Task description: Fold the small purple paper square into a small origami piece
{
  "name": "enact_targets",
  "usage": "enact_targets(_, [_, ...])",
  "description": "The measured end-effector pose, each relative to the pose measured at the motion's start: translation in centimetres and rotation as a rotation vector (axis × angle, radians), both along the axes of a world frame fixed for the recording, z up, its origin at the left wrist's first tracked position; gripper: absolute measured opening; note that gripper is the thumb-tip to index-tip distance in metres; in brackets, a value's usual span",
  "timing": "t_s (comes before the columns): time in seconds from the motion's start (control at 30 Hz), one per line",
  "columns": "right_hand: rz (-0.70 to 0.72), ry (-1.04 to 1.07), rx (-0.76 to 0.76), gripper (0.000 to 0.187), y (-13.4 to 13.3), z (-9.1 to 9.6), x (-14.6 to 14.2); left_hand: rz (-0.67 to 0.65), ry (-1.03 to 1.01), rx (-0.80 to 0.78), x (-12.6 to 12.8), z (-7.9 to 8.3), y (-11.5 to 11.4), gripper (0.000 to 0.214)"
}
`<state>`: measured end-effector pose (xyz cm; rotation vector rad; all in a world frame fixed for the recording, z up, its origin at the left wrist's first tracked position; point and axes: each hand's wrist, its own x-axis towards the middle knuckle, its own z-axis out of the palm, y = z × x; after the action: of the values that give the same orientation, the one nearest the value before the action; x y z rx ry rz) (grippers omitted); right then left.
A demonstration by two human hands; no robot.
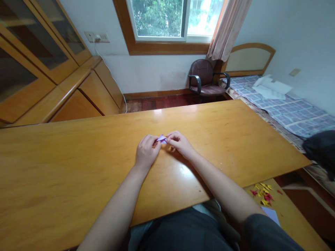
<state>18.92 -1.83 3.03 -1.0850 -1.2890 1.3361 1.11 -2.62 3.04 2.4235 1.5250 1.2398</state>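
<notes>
A small piece of folded purple paper [162, 139] is held between my two hands, just above the wooden table [78, 167]. My left hand [148, 148] pinches its left side, the thumb at the near edge. On the right, my right hand [179, 142] grips the paper's other edge between thumb and forefinger. Small points stick up from the paper's top. Parts of it are covered by my fingertips, so its full shape cannot be made out.
Folded yellow and red paper figures [264, 193] and a stack of purple paper [271, 214] lie on a lower surface at the right. Beyond the table stand a brown armchair [206, 78], a bed [290, 108] and a wooden cabinet [75, 97].
</notes>
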Motion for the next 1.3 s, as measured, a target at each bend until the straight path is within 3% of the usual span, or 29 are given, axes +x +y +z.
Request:
enact_targets(0.2, [-0.011, -0.07, 0.011, 0.023, 0.0, -0.1, -0.1, 0.028, 0.177, 0.053, 0.2, 0.4, -0.3, 0.011])
enact_targets(0.53, [0.05, -0.112, -0.071, 0.029, -0.3, 0.0, -0.6, 0.027, 0.275, 0.088, 0.4, 0.5, -0.7, 0.017])
enact_targets(0.83, [0.06, -0.174, -0.06, 0.02, 0.0, -0.5, -0.5, 0.014, 0.197, 0.067, 0.4, 0.3, -0.6, 0.014])
enact_targets(1.03, [-0.028, -0.247, 0.053, 0.016, -0.2, -0.7, -0.7, 0.02, -0.021, -0.032, 0.7, 0.4, -0.5, 0.011])
enact_targets(1.3, [-0.027, -0.168, 0.17, 0.015, -0.1, -0.8, -0.9, -0.018, -0.156, -0.108, 1.0, 0.1, -0.4, 0.005])
